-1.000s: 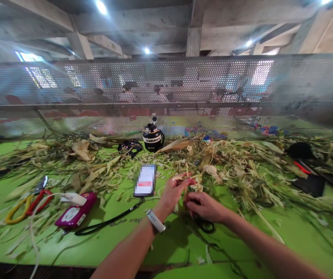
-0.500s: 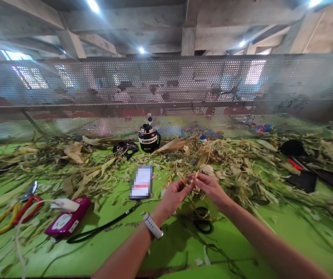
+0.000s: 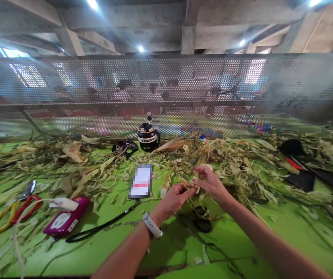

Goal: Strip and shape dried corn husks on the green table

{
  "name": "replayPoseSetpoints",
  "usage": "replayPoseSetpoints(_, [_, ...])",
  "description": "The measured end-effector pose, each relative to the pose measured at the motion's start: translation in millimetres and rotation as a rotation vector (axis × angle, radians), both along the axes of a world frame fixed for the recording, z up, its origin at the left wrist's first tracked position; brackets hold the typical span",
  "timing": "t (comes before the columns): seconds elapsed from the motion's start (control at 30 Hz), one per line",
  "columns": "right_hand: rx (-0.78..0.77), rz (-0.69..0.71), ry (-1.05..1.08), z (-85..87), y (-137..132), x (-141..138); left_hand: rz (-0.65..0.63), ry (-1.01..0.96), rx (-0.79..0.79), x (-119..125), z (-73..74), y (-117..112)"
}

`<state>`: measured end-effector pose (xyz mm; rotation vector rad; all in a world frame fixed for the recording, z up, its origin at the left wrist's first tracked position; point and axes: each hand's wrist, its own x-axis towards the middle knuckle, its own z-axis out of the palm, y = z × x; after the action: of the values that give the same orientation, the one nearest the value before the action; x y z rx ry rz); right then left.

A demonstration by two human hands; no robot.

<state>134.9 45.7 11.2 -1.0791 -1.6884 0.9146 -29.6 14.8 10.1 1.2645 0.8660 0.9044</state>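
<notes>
A wide green surface [image 3: 96, 252] fills the lower half of the frame, and a perforated metal screen [image 3: 166, 85] stands across its far edge. A loose heap of dried husks [image 3: 242, 166] sprawls over the surface from left to right, thickest right of centre. Against the screen at upper centre stands a black bottle [image 3: 148, 137]. At lower left lie a magenta device [image 3: 64, 221] and red-and-yellow-handled shears [image 3: 9, 211]. A phone [image 3: 140, 181] lies flat just left of centre, and black scissors [image 3: 199, 221] lie on the surface just below the hands. The left hand [image 3: 174, 199], a white band on its wrist, and the right hand [image 3: 211, 182] meet at the middle of the frame, raised a little above the surface at the near edge of the heap. Between them is a husk strip [image 3: 191, 186], and the fingers of both hands are pinched closed on it, one hand at each end. The strip looks very light, dry and papery, so it would likely bend easily but tear or split along its grain if pulled hard. A fingertip pinch near each end seems the sound hold. It is pale tan, narrow and slightly curled, and blur hides its finer detail.
</notes>
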Motion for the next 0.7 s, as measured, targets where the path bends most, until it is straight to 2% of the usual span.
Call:
replayPoseSetpoints(0.07, [0.192, 0.086, -0.120, 4.1, -1.9, 3.4, -0.026, 0.027, 0.032, 1.5, -1.3, 0.0])
replayPoseSetpoints(0.13, [0.318, 0.180, -0.244, 7.8, -4.9, 3.4, -0.055, 0.055, 0.054, 2.7, -3.7, -0.1])
replayPoseSetpoints(0.23, [0.403, 0.167, -0.249, 9.4, -6.9, -1.6, -0.102, 0.075, 0.047, 3.0, -7.1, -0.7])
replayPoseSetpoints(0.33, [0.400, 0.140, -0.169, 7.8, -6.4, -6.9, -0.117, 0.085, 0.051, 2.4, -7.4, -1.9])
replayPoseSetpoints(0.53, [0.351, -0.012, -0.127, 2.4, -10.0, -13.4, -0.214, 0.098, 0.098, 3.0, -7.7, -2.3])
replayPoseSetpoints(0.6, [0.349, -0.054, -0.136, 1.0, -10.8, -14.7, -0.198, 0.094, 0.105, 4.4, -9.9, -2.5])
replayPoseSetpoints(0.7, [0.293, -0.056, -0.151, 2.0, -10.2, -14.0, -0.098, 0.057, 0.050, 7.2, -11.3, -4.2])
